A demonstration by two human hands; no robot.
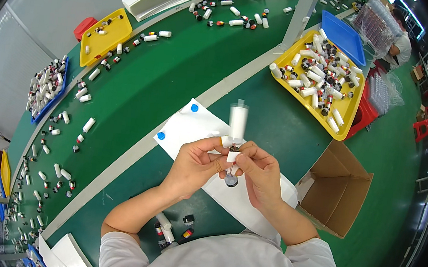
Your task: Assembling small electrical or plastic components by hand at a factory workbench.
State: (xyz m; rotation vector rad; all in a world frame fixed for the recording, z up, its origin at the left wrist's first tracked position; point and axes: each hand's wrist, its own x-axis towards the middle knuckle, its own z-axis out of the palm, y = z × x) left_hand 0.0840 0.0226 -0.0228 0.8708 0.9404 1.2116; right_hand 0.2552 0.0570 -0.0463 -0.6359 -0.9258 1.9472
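In front of my chest, both hands are closed on one small assembly. Its white cylinder [237, 123] stands upright above my fingers, with translucent ends and slightly blurred. My left hand [191, 168] pinches it from the left, with a white wrap on one fingertip. From the right, my right hand [261, 177] pinches near a small white tab [232, 156] at the dark middle of the assembly. A dark round cap [231, 180] hangs below the fingers. My fingertips partly hide the joint. Beneath the hands lies a white sheet [186, 122] with two blue round pieces [194, 108] at its corner.
A yellow tray [351, 117] heaped with similar parts stands at right, above an open cardboard box [338, 192]. Across the green belt [179, 66] lie many scattered parts. Loose cylinders [164, 222] lie near my left elbow. Another yellow tray [118, 27] is far left. A person [400, 46] sits far right.
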